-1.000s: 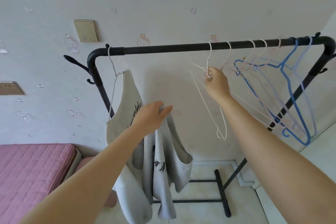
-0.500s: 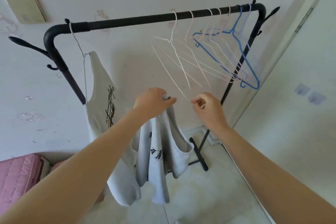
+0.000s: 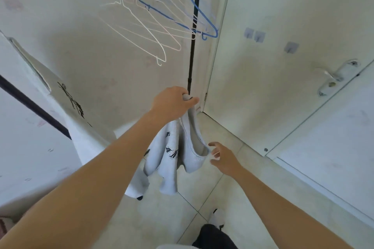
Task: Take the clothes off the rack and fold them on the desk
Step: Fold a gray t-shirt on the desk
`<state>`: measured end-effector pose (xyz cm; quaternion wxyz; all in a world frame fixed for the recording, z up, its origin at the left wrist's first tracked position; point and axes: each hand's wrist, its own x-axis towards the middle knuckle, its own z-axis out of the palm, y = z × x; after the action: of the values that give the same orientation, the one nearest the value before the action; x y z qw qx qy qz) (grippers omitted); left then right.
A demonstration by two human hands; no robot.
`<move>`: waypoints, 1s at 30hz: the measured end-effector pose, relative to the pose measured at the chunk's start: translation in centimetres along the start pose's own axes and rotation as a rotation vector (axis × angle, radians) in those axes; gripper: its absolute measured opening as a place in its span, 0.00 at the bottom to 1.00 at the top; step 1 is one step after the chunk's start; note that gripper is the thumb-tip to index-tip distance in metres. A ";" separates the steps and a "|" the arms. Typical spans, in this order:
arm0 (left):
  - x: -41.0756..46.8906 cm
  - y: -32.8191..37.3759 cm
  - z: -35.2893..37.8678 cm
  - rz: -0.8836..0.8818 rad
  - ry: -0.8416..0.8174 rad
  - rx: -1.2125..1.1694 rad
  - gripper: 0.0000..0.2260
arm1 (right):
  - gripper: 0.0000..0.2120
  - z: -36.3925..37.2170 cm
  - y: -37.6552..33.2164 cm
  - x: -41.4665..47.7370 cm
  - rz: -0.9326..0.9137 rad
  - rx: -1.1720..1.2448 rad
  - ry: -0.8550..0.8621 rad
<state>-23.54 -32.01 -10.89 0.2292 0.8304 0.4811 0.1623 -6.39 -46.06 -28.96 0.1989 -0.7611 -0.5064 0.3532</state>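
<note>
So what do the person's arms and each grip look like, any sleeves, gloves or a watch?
Both arms are uncovered as far as the view shows: the left arm and the right arm show no sleeve or cuff. There is no watch or band at either wrist. The left grip and the right grip wear no gloves.

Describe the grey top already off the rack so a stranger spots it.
Find the black rack's upright post by the door. In front of its lower end, the left hand grips a bunched grey top. The other grey top hangs spread out, far left.
</note>
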 end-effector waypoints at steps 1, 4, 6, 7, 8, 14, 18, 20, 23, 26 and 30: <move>-0.3 0.6 0.4 0.018 -0.008 -0.008 0.24 | 0.24 0.7 0.2 -0.8 0.013 0.013 0.015; -1.2 2.0 1.6 0.076 -0.029 -0.051 0.23 | 0.17 2.3 1.4 -2.8 0.056 0.049 0.117; -1.8 3.2 2.4 0.125 -0.056 -0.102 0.24 | 0.09 2.6 2.4 -4.8 0.116 0.094 0.171; -2.1 3.7 2.6 0.148 -0.064 -0.117 0.24 | 0.04 2.7 2.9 -5.7 0.137 0.115 0.187; -2.3 4.2 3.0 0.167 -0.077 -0.130 0.24 | 0.04 2.5 3.5 -6.6 0.147 0.146 0.213; -2.8 7.1 6.4 0.225 -0.209 -0.186 0.25 | 0.09 -3.1 7.9 -12.2 0.342 0.543 0.556; -4.1 10.1 9.9 0.345 -0.474 -0.069 0.23 | 0.08 -8.4 12.8 -16.7 0.455 0.757 0.900; -4.8 11.6 12.0 0.419 -0.607 0.033 0.19 | 0.04 -10.2 14.5 -18.9 0.482 0.849 1.051; -6.1 15.3 15.9 0.511 -0.709 0.149 0.15 | 0.04 -13.0 17.4 -23.4 0.451 0.888 1.245; -7.1 19.3 18.7 0.591 -0.693 0.276 0.14 | 0.08 -15.5 20.2 -28.9 0.389 0.662 1.334; -9.0 26.6 22.9 0.587 -0.625 0.349 0.06 | 0.05 -19.3 24.6 -37.8 0.363 0.428 1.367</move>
<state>2.61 -56.50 -16.32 0.1646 0.9667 0.1536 -0.1213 14.38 -89.50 -19.60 0.5528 -0.8275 -0.0555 -0.0815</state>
